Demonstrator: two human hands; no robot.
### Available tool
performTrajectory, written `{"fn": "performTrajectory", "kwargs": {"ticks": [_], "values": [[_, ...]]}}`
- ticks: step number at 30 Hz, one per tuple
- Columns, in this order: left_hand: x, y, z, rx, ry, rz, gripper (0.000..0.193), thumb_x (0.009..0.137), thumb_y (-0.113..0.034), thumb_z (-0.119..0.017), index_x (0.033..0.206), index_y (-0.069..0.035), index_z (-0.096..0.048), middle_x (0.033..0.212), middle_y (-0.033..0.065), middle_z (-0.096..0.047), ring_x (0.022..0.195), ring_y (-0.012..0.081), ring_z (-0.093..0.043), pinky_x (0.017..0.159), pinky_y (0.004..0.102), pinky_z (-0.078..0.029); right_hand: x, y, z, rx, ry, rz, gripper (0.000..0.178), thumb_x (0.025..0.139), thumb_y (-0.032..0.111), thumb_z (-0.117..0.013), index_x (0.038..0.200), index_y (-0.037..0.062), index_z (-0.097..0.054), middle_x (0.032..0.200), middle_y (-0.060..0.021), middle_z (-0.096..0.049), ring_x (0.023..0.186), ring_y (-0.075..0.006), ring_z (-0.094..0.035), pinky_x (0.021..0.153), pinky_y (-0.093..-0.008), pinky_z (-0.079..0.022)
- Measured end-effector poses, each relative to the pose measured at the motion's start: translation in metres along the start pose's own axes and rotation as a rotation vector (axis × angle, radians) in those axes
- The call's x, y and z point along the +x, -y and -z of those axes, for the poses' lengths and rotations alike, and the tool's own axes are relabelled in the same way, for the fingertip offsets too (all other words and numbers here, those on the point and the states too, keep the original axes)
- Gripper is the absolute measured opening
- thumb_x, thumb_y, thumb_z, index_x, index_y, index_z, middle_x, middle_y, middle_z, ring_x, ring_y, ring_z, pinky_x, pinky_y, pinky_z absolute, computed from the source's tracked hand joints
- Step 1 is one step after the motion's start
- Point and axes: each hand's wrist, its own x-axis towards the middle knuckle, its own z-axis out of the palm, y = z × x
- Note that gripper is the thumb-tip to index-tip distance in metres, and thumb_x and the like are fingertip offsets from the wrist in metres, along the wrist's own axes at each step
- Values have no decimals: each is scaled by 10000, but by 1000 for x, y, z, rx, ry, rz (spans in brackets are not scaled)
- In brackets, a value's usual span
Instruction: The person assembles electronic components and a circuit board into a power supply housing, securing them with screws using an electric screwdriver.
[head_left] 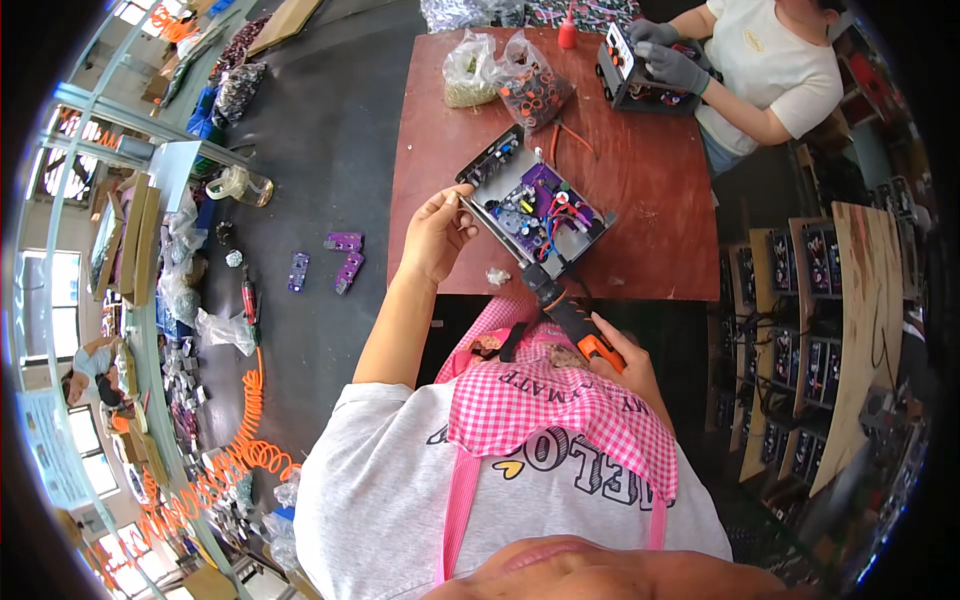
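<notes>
An open metal case (pixel 578 243) with purple circuit boards (pixel 540 190) and red and blue wires lies at an angle on the reddish table. Its black panel (pixel 490 160) extends from the far left end. The fingers of my left hand (pixel 440 235) are pinched at the case's left edge, beside that panel; any small part between them is too small to make out. My right hand (pixel 630 365) is wrapped round an orange-and-black angled power tool (pixel 572 318). The tool's head lies at the case's near corner, and whether it touches is unclear.
Bags of small parts (pixel 535 95) and a red bottle (pixel 568 32) stand farther back. Across the table, a gloved person handles a similar unit (pixel 650 90). Purple boards (pixel 345 262) lie on the dark bench at left, near a coiled orange hose (pixel 250 430). Racks (pixel 800 330) stand at right.
</notes>
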Motion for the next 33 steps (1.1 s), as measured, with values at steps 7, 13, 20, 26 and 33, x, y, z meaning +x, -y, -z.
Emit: {"fn": "performTrajectory", "kwargs": {"ticks": [7,13,20,26,33], "values": [[17,5,31,124,-1,33,304,1028,-225,-515,1227,-23,-626,851,-13,-589,700,75,-547,655,245,-481,-11,-14,-51,167,-87,-124,647,879,305,-729,1449,119,-484,1139,-163,-675,923,-150,-651,796,-267,-497],[73,-5,44,1082,-128,-649,377,945,-287,-638,1172,14,-649,983,107,-703,857,182,-661,735,325,-506,-12,-27,-81,237,-195,-206,624,891,363,-700,1431,117,-504,1119,-168,-681,942,-161,-658,805,-278,-498],[100,-14,43,1464,75,-444,452,970,-415,-545,907,9,-689,752,233,-652,755,412,-659,694,475,-491,-2,-26,-92,182,-186,-285,590,911,341,-673,1422,99,-506,1154,-194,-670,987,-218,-667,846,-315,-501],[102,-11,44,1552,91,-618,399,985,-365,-523,865,-15,-674,779,243,-649,771,463,-617,692,521,-478,11,-36,-104,246,-170,-260,592,920,315,-671,1430,73,-489,1171,-204,-657,1012,-224,-647,874,-321,-488],[105,-15,45,1655,88,-566,389,1001,-353,-507,923,-10,-671,813,239,-656,800,447,-631,708,496,-485,23,-36,-116,344,-182,-250,577,948,298,-652,1458,99,-468,915,-66,-640,705,-95,-559,661,-244,-478]]}}
